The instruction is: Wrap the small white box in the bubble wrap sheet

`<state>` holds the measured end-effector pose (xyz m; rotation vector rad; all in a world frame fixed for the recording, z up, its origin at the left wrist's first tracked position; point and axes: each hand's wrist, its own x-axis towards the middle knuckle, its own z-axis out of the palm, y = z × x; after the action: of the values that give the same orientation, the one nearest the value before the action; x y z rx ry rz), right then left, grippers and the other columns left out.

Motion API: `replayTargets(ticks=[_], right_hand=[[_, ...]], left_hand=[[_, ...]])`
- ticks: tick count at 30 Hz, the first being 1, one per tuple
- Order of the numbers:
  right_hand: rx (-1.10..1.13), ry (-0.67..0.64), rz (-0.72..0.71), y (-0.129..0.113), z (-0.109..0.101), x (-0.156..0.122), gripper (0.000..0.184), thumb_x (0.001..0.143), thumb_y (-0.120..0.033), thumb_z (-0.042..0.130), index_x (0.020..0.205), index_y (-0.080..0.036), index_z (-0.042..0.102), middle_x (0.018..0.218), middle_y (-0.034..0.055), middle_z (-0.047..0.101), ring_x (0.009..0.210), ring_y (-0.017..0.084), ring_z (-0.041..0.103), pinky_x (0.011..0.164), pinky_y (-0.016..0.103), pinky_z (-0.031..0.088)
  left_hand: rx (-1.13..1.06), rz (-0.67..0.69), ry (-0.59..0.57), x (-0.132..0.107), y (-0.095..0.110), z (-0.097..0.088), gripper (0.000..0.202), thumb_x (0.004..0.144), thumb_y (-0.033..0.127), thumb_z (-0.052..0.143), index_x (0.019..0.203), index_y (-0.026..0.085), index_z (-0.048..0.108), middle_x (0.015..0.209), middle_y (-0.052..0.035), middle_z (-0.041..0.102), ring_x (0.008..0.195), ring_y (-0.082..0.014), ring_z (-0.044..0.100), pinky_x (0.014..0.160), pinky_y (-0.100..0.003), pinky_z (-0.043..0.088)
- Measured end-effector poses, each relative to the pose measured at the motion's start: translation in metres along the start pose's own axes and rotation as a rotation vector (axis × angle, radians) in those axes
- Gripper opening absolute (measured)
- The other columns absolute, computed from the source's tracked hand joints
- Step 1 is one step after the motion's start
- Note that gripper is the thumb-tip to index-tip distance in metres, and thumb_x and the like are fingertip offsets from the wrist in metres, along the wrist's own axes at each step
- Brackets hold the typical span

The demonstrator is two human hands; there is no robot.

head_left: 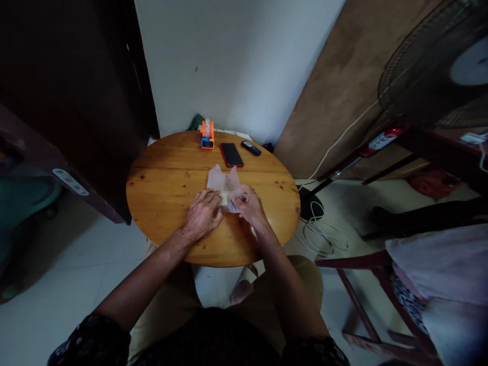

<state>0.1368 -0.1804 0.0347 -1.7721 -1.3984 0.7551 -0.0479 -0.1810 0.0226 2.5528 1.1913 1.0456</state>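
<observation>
A translucent, crinkled piece of bubble wrap point(218, 179) lies near the middle of the round wooden table point(163, 198), two of its corners standing up at the far side. Something small and pale yellowish point(226, 198) shows in its fold; I cannot make out what it is. My left hand point(204, 212) has its fingers curled down on the wrap's left side. On the right, my right hand point(250, 204) grips the wrap's near right edge between thumb and fingers. The fingertips of both hands are partly hidden.
Toward the table's far edge stand an orange and blue tape dispenser point(207, 136), a black phone with a red case point(231, 154) and a small dark handset point(251, 148). A wall rises behind. To the right are a fan point(430, 66), a coiled white cable point(324, 236) and a wooden chair point(358, 260).
</observation>
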Motion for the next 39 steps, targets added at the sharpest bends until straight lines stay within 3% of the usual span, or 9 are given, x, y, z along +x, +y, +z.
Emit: replayTargets(ticks=[5,10,14,19,26,32,39], right_hand=[[-0.107,0.094,-0.094,-0.014,0.007,-0.002,0.055,0.075,-0.023,0.058,0.129,-0.02,0.055,0.072,-0.0026,0.061,0.061,0.014,0.057,0.056,0.023,0.049],[0.213,0.026,0.001,-0.018,0.013,-0.002,0.064,0.074,-0.036,0.061,0.134,-0.018,0.051,0.072,-0.0043,0.059,0.051,0.012,0.054,0.043,0.022,0.046],[0.333,0.017,0.018,-0.019,0.015,-0.001,0.062,0.073,-0.035,0.063,0.13,-0.016,0.053,0.07,-0.0051,0.057,0.048,0.011,0.052,0.039,0.021,0.045],[0.28,0.019,0.005,-0.025,0.017,0.0,0.058,0.074,-0.032,0.061,0.129,-0.015,0.056,0.074,-0.0019,0.062,0.05,0.012,0.054,0.04,0.023,0.045],[0.109,0.067,-0.098,-0.025,0.02,0.003,0.048,0.077,-0.027,0.059,0.122,-0.012,0.063,0.08,0.0041,0.07,0.07,0.018,0.066,0.06,0.026,0.053],[0.081,0.061,-0.176,-0.018,0.02,0.006,0.035,0.079,-0.025,0.058,0.111,-0.016,0.068,0.081,0.0045,0.073,0.071,0.019,0.067,0.064,0.027,0.053],[0.069,0.042,-0.157,-0.02,0.019,0.006,0.035,0.078,-0.029,0.06,0.11,-0.017,0.069,0.083,0.0045,0.073,0.071,0.018,0.066,0.067,0.028,0.053]], left_hand=[[0.009,0.014,-0.007,0.0,-0.001,0.0,0.029,0.08,0.014,0.058,0.107,0.019,0.067,0.13,-0.0096,0.068,0.123,-0.029,0.055,0.104,-0.046,0.046],[0.009,0.023,-0.001,0.0,-0.001,0.001,0.029,0.081,0.014,0.057,0.109,0.017,0.066,0.13,-0.0114,0.067,0.124,-0.03,0.054,0.103,-0.047,0.047],[0.02,0.04,0.009,-0.001,-0.002,0.004,0.031,0.082,0.013,0.056,0.111,0.016,0.067,0.13,-0.0111,0.068,0.124,-0.0298,0.054,0.103,-0.046,0.047],[0.025,0.049,-0.004,-0.001,0.0,0.005,0.038,0.08,0.01,0.056,0.116,0.018,0.067,0.133,-0.01,0.066,0.126,-0.0289,0.053,0.105,-0.047,0.047],[0.015,0.054,-0.033,0.0,0.002,0.003,0.041,0.081,0.01,0.056,0.12,0.015,0.067,0.135,-0.012,0.065,0.125,-0.0301,0.053,0.104,-0.048,0.048],[0.017,0.032,0.001,-0.001,0.001,0.005,0.039,0.081,0.012,0.057,0.117,0.018,0.068,0.135,-0.0119,0.062,0.125,-0.0306,0.051,0.103,-0.048,0.047],[-0.065,0.047,0.012,-0.001,-0.001,0.005,0.037,0.079,0.009,0.056,0.112,0.017,0.07,0.122,-0.0125,0.06,0.115,-0.0273,0.051,0.101,-0.041,0.049]])
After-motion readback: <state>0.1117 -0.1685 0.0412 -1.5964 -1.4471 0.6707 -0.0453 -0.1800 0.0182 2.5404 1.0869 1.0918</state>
